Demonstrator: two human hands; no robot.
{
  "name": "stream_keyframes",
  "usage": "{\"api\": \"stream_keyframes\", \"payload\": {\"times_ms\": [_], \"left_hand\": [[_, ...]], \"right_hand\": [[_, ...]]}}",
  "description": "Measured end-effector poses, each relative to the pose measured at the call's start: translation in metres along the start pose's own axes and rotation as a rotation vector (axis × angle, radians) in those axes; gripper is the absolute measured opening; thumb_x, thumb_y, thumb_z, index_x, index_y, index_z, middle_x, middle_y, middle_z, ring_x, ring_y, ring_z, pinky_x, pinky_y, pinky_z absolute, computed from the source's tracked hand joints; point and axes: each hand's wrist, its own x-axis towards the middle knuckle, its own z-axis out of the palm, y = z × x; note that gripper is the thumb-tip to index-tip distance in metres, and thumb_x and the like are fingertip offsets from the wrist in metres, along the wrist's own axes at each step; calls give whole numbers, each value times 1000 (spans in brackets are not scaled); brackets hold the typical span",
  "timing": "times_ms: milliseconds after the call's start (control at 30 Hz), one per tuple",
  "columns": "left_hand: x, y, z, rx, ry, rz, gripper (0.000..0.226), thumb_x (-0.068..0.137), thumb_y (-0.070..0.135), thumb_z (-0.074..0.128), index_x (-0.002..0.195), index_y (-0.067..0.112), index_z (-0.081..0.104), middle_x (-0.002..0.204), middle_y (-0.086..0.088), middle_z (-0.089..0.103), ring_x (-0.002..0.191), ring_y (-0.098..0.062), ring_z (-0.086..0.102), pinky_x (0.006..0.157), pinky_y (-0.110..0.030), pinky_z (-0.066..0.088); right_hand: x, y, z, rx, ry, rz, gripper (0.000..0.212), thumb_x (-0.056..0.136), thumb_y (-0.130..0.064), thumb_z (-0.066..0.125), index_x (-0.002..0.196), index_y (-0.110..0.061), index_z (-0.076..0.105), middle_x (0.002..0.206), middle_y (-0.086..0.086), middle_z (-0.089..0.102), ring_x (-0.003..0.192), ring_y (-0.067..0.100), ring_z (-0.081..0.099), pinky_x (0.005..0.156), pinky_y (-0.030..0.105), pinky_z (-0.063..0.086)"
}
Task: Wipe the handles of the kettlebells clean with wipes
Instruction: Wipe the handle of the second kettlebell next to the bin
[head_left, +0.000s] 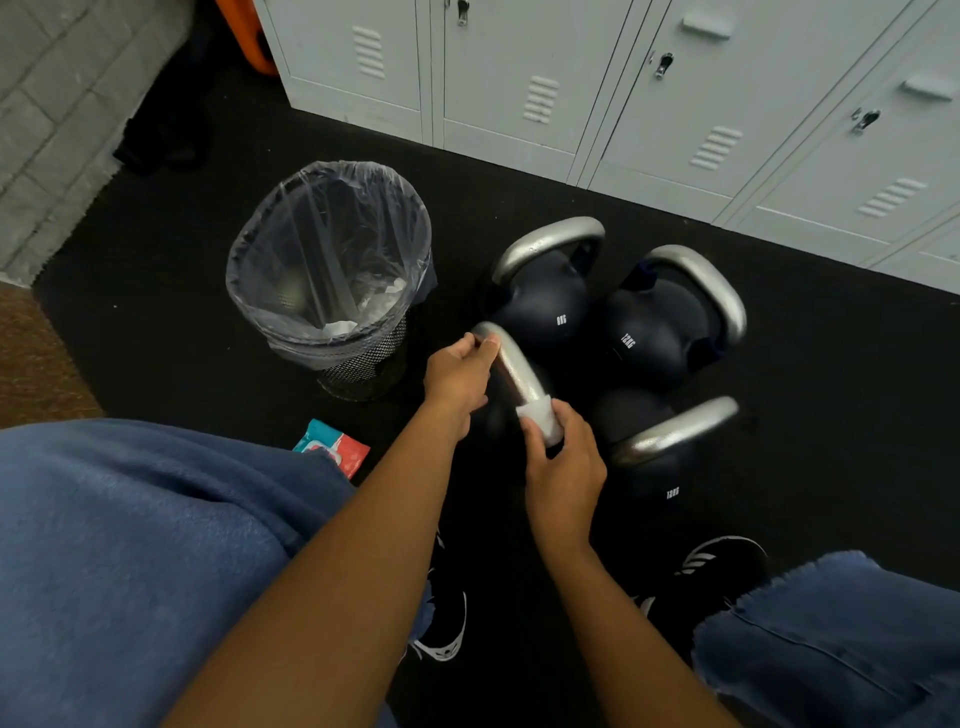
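Several dark kettlebells with silver handles stand together on the black floor. My left hand (460, 371) grips the far end of the nearest kettlebell's handle (514, 366). My right hand (563, 462) holds a white wipe (540, 418) wrapped round the near end of that same handle. The body of this kettlebell is mostly hidden under my hands. An 8 kg kettlebell (545, 301) and a 12 kg kettlebell (660, 327) stand behind it, and another 12 kg kettlebell (660, 452) stands to the right.
A mesh waste bin (332, 265) lined with a clear bag holds used wipes, left of the kettlebells. A red and teal wipes pack (335, 452) lies by my left knee. Grey lockers (623, 93) run along the back. My shoes (722, 566) are below.
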Motion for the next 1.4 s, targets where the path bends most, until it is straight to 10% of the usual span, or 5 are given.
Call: {"api": "stream_keyframes", "payload": {"times_ms": [233,733,1400], "left_hand": [[-1,-1,1,-9,-3,3,62,100,35,65,155,20,40,142,-5,60,128,-24,59,101,-43,52],[-6,2,0,-13,-24,4,63,100,36,64,156,20,38,139,-3,62,119,-19,62,98,-42,53],[-12,6,1,-20,-41,-7,63,102,33,61,158,20,34,142,-4,60,121,-21,64,95,-41,52]], "right_hand": [[5,4,0,-94,-8,-37,49,94,-31,75,137,-10,65,122,12,68,110,23,65,93,27,47],[-2,21,2,-24,19,99,48,88,-29,81,133,-16,70,125,8,62,114,22,56,92,10,28],[-1,32,-1,-50,-102,101,46,89,-32,79,132,-18,69,118,7,61,112,24,58,93,24,38]]}}
